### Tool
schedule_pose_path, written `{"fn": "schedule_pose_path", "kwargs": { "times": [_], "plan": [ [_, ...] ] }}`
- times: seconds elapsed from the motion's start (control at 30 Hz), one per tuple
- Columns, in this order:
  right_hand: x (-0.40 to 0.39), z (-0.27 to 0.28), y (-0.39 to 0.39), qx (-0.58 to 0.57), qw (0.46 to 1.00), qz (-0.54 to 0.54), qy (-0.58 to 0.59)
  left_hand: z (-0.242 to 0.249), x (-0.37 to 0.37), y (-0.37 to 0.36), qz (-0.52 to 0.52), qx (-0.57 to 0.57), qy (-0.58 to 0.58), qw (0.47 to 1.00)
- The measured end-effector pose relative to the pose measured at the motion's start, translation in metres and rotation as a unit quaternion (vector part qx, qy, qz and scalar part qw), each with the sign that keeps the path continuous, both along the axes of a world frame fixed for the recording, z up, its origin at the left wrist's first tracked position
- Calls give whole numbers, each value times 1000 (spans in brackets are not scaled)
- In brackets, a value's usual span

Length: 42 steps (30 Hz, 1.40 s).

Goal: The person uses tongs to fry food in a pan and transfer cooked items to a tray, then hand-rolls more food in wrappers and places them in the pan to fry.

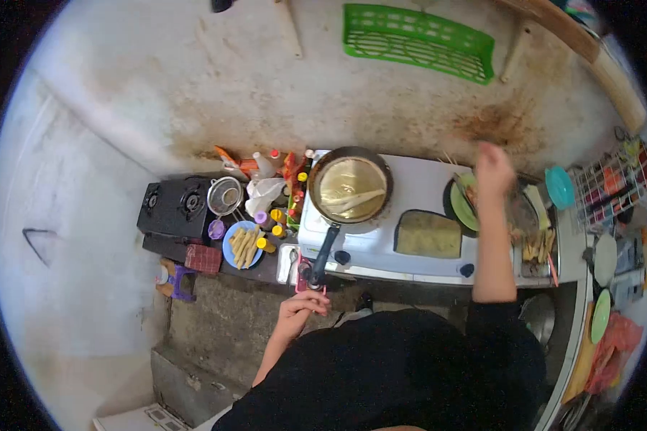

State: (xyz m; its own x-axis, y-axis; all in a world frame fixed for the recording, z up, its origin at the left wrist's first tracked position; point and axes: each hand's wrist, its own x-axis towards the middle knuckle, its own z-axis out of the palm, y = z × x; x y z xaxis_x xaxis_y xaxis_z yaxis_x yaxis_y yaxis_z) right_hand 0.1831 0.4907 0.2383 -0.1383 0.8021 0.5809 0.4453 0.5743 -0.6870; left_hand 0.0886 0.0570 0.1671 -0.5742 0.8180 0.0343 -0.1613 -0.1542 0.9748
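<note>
A frying pan [351, 186] with oil and a few pale rolled pieces [355, 202] in it sits on the left part of the white stove [415, 176]. My left hand [303, 309] is just below the pan's handle, fingers bent together; whether it holds anything is hidden. Raised at the right, my right hand [494, 169] is blurred, above and beside a green plate [464, 203] that my forearm partly covers. A blue plate [243, 245] of rolled pieces lies left of the stove. On the stove's front lies a dark-edged rectangular sheet [429, 234].
A black stove [174, 208], a strainer [225, 196] and several bottles and jars stand at the left. At the right are a sink [535, 268], a wire rack [616, 188] and a turquoise bowl [559, 188]. A green basket [418, 43] hangs on the wall.
</note>
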Motion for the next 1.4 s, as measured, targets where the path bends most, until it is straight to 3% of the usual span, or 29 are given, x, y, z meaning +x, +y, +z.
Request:
{"fn": "schedule_pose_path", "kwargs": {
  "times": [0.07, 0.1, 0.13, 0.17, 0.2, 0.23, 0.27, 0.33, 0.4, 0.43, 0.53, 0.57, 0.7, 0.73, 0.8, 0.87, 0.93, 1.03, 1.13, 1.17, 1.4],
  "plan": [
    [96, -1, 28, 4, 995, -13, 103, 14, -2, 6, -61, 9, 51, 997],
    [145, -8, 38, 22, 991, -90, 102, 28, 1, 11, -85, 34, 24, 996],
    [186, -8, 37, 20, 983, -138, 117, 43, 4, 20, -105, 76, 83, 988],
    [231, -21, 41, 46, 977, -202, 48, 52, 10, 27, -133, 124, 26, 983],
    [253, -21, 30, 33, 969, -239, 56, 57, 18, 37, -158, 171, -31, 972],
    [269, -19, 18, 20, 959, -274, 65, 63, 27, 51, -173, 191, -17, 966],
    [287, -22, 17, 61, 970, -226, 63, 67, 36, 67, -186, 212, -2, 959],
    [317, -26, 23, 144, 980, -122, 59, 76, 57, 94, -210, 134, 32, 968],
    [340, -10, 21, 38, 985, -73, 152, 80, 85, 131, -219, 115, 131, 960],
    [350, -4, 23, -17, 979, -47, 199, 82, 101, 146, -243, 101, 117, 958],
    [380, -25, 48, -72, 987, -59, 134, 82, 151, 192, -247, 60, 149, 956],
    [383, -33, 52, -104, 980, -53, 160, 72, 164, 206, -261, 83, 160, 948],
    [380, -70, 59, -255, 943, 50, 210, 52, 226, 249, -212, -27, 91, 973],
    [376, -78, 57, -291, 926, 107, 217, 47, 240, 258, -202, -60, 62, 976],
    [364, -86, 42, -438, 816, 208, 315, 32, 261, 277, -166, -93, 69, 979],
    [355, -69, 18, -582, 623, 329, 405, 11, 277, 298, -118, -90, 141, 979],
    [347, -80, 11, -652, 401, 453, 458, 0, 291, 317, -110, -69, 91, 987],
    [345, -79, -3, -689, 377, 471, 403, -6, 297, 336, -135, -70, 96, 984],
    [351, -84, -5, -696, 343, 441, 452, -10, 305, 349, -125, -81, 123, 981],
    [355, -84, -3, -694, 360, 440, 441, -11, 308, 352, -124, -83, 131, 980],
    [373, -106, 8, -722, 349, 406, 438, -5, 317, 359, -159, -66, 209, 963]
  ]
}}
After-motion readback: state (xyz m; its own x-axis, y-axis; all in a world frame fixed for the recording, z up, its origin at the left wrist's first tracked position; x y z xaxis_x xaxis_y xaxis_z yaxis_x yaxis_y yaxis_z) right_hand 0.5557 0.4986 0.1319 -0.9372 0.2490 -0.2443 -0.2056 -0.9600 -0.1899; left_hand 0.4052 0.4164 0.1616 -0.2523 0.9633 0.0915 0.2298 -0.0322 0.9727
